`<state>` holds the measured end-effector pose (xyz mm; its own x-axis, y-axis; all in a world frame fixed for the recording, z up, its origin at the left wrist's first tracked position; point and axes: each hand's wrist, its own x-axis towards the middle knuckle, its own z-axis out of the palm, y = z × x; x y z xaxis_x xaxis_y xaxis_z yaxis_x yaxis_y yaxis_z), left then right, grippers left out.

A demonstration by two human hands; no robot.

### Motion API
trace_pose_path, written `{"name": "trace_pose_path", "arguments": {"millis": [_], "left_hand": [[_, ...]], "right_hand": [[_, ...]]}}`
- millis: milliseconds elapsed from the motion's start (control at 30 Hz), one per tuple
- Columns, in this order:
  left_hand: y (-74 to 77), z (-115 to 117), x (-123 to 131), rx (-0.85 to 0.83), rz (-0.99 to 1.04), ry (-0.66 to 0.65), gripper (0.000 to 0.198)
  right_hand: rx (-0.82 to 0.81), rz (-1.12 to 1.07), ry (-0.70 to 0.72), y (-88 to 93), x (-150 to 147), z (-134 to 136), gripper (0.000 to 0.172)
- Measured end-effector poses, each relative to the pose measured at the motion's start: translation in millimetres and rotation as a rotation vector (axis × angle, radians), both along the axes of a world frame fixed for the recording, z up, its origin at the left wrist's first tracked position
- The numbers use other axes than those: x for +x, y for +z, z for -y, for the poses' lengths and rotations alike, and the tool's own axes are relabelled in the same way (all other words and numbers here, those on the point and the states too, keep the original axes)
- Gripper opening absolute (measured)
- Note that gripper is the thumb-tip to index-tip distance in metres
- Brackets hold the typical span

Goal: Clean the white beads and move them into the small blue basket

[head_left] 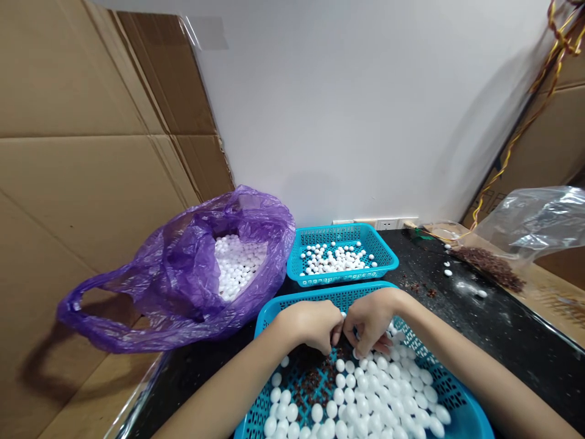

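Observation:
Both of my hands work close together over the far part of a large blue plastic basket (326, 297). My left hand (315, 324) is closed, fingers curled and pinched above small dark reddish-brown bits (313, 384); whatever it pinches is hidden. My right hand (372, 320) is closed too, its fingertips on a small white ball that shows only in part. Glossy white balls (388, 396) heap up under and in front of the right hand, and more line the basket's near left side. A small bit of white shows between the two hands.
Behind stands a smaller blue basket (342, 280) with white balls. A purple plastic bag (178, 274) of white balls lies left, near cardboard (68, 152). On the right are a brown pile (491, 266), a clear bag (539, 219), twisted wires (514, 149) and loose balls on the black tabletop (457, 329).

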<state>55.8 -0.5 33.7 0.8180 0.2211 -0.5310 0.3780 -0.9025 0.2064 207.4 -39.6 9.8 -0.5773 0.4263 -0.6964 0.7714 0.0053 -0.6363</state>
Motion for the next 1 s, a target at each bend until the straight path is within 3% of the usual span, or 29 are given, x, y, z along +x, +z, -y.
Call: {"name": "trace_pose_path", "arguments": {"millis": [567,1000], "left_hand": [[-4.5,-2.4,-1.0,-0.012,0.053,0.006,0.019],[3.3,-1.4,-0.4,-0.045,0.003,-0.004,0.02]], "right_hand": [[-0.019,-0.01,-0.002,-2.5,0.5,-1.1,0.014],[-0.054,-0.058,0.012,2.2,0.8,-1.1,0.016]]}}
